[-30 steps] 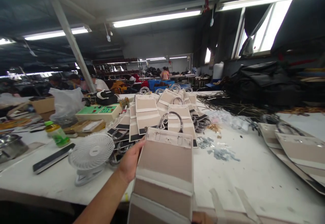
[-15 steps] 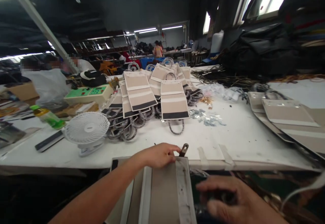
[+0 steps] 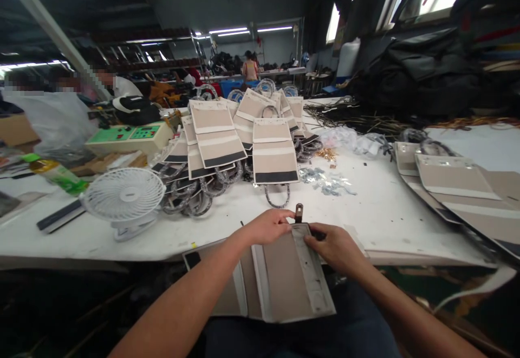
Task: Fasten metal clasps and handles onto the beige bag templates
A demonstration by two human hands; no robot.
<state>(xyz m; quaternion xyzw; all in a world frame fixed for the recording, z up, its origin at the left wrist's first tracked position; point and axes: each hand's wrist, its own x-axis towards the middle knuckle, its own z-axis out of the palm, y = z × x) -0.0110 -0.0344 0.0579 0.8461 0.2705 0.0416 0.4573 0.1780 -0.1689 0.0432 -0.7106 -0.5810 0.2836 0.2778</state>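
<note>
Head view.

- Left hand (image 3: 268, 227): forearm comes in from the lower left. The fingers are curled, and thumb and forefinger are closed on the far edge of the beige bag panel (image 3: 280, 277), just beside the metal tab (image 3: 299, 213).
- Right hand (image 3: 335, 247): forearm comes in from the lower right. The fingers are bent down and closed on the panel's far right corner, at the end of its pale punched strip. A dark bit shows under the fingertips; what it is cannot be told.
- Beige bag panel: lies across the person's lap, below the near edge of the white table (image 3: 385, 212). It is beige with white bands, and the punched strip is on its right side.
- Metal tab: small and dark, upright at the panel's far edge, between the two hands.
- Desk fan (image 3: 124, 195): white, stands on the table to the left and faces the camera.
- Heap of bag panels with looped handles (image 3: 244, 141): mid-table, overlapping, beyond the hands.
- Small metal fittings (image 3: 329, 182): scattered just right of the heap.
- Control box (image 3: 130, 137): green top, behind the fan.
- Green bottle (image 3: 57, 174): lies on its side at far left.
- Further bag panels (image 3: 455, 179): stacked flat at the table's right end.
- Black material (image 3: 426, 76): piled under the window, at the back right.
- Other people: seated at far left; one person in orange (image 3: 249, 68) stands far back.
</note>
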